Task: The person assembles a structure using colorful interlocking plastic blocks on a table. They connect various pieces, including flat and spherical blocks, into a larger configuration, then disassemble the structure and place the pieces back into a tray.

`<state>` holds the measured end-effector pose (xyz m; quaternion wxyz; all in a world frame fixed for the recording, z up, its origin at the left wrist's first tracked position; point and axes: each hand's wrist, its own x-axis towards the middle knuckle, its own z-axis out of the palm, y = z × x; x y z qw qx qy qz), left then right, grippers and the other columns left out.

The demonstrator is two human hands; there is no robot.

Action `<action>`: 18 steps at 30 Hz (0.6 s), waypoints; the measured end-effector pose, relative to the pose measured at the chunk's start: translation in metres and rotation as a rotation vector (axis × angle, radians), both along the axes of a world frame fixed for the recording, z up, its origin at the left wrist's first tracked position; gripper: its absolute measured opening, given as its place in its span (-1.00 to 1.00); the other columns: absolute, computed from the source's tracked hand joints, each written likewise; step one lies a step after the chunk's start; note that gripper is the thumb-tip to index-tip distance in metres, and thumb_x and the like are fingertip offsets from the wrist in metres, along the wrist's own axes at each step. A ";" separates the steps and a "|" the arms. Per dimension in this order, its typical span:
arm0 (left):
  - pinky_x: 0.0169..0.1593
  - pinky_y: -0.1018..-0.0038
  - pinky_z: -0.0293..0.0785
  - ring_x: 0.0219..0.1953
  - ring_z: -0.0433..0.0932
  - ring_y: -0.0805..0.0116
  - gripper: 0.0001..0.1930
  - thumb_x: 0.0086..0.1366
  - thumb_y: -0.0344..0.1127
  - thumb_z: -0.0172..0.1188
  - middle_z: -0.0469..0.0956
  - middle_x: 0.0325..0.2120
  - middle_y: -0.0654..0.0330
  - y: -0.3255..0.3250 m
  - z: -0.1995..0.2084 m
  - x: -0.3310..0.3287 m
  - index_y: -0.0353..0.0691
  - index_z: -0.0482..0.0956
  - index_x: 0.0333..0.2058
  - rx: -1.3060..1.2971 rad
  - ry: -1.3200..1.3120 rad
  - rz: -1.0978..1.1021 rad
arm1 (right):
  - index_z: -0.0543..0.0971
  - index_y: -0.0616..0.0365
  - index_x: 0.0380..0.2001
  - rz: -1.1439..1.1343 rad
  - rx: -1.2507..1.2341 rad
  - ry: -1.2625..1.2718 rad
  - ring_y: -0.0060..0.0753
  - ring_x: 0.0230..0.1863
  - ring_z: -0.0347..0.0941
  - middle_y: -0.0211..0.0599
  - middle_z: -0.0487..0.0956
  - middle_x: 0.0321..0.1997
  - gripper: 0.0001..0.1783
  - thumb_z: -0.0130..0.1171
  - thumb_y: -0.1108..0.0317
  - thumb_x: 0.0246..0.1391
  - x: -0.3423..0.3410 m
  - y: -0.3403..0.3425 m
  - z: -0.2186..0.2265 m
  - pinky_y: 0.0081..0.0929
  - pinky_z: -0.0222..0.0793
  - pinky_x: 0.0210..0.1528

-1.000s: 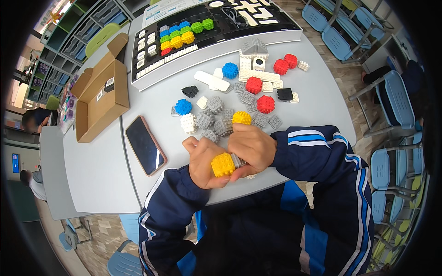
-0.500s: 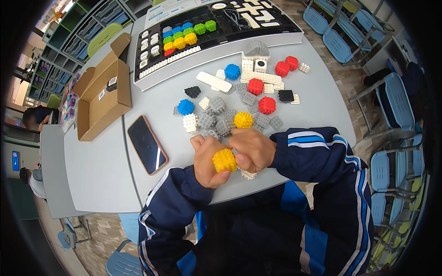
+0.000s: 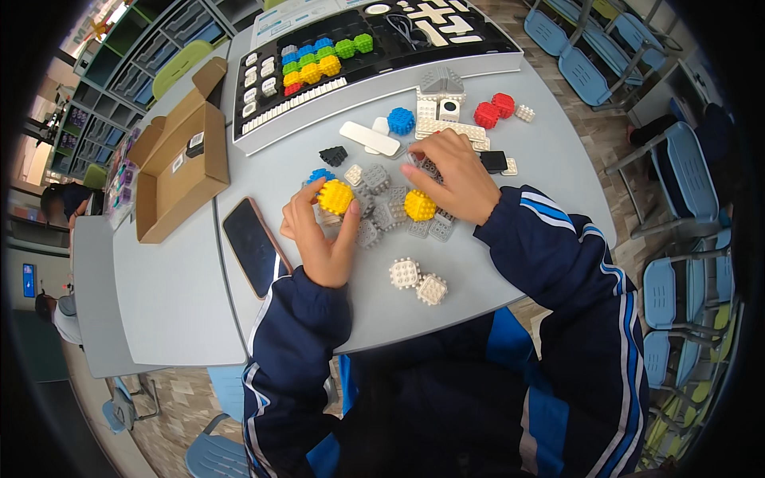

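Between the thumb and fingers of my left hand (image 3: 317,243) is a yellow studded block (image 3: 335,197), raised just over the pile. My right hand (image 3: 456,177) reaches palm down over grey connector plates (image 3: 431,169), thumb and index finger apart around them; a red block is mostly hidden beneath it. Beside its wrist sits a second yellow block (image 3: 420,205). Grey studded blocks (image 3: 374,179) lie between the hands. A blue block (image 3: 320,176) shows partly behind my left fingers. Nearer me, two white studded blocks (image 3: 405,273) rest side by side.
A phone (image 3: 256,247) and an open cardboard box (image 3: 182,171) are on the left. Across the back stands a kit tray (image 3: 374,68) with coloured blocks. Before it are a white-and-grey built piece (image 3: 441,99), red blocks (image 3: 494,110) and a black block (image 3: 493,162).
My hands have parted and moved away from me. The left carried a yellow block up and left; the right went to the grey plates. The white blocks near me have come into view.
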<state>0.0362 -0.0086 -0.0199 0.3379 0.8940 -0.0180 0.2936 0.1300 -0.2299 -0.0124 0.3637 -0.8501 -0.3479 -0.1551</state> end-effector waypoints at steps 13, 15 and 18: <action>0.27 0.20 -0.11 0.22 0.28 0.10 -0.29 0.26 -0.30 0.24 0.37 0.19 0.00 0.000 -0.010 -0.001 -0.31 0.19 0.34 0.059 0.100 -0.019 | 0.60 0.15 -0.03 0.376 0.026 -0.179 -0.17 -0.09 0.40 -0.22 0.55 -0.15 -0.59 0.34 0.21 0.07 -0.013 0.002 0.016 -0.24 0.29 0.00; 0.29 0.19 -0.13 0.26 0.25 0.08 -0.29 0.26 -0.30 0.23 0.33 0.24 -0.04 -0.002 -0.006 -0.003 -0.32 0.18 0.34 0.081 0.104 -0.002 | 0.59 0.14 -0.04 0.579 0.008 -0.196 -0.20 -0.13 0.40 -0.25 0.52 -0.20 -0.54 0.37 0.14 0.04 -0.028 0.003 0.020 -0.23 0.29 -0.05; 0.32 0.15 -0.17 0.33 0.19 0.02 -0.29 0.25 -0.32 0.23 0.25 0.31 -0.09 -0.003 -0.005 -0.006 -0.33 0.18 0.34 0.083 0.067 -0.030 | 0.57 0.12 -0.04 0.759 0.006 -0.166 -0.20 -0.15 0.39 -0.24 0.49 -0.18 -0.48 0.41 0.09 -0.04 -0.050 0.011 0.017 -0.26 0.30 -0.10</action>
